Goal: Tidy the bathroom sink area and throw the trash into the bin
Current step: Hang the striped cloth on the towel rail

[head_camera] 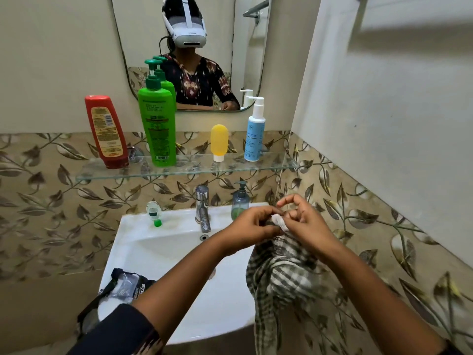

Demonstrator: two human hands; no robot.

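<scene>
White crumpled tissue sits pinched between our left hand and right hand, both closed on it above the sink's right rear corner. A checked towel hangs under our right hand over the rim. A torn black wrapper lies on the front left rim. Behind the hands stand the tap and a soap dispenser.

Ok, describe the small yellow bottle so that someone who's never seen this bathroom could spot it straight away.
Find the glass shelf under the mirror, above the sink. Four containers stand on it; the yellow bottle is third from the left, between the tall green pump bottle and the blue-labelled white pump bottle. It is the shortest, unlabelled, resting on its white cap.
</scene>
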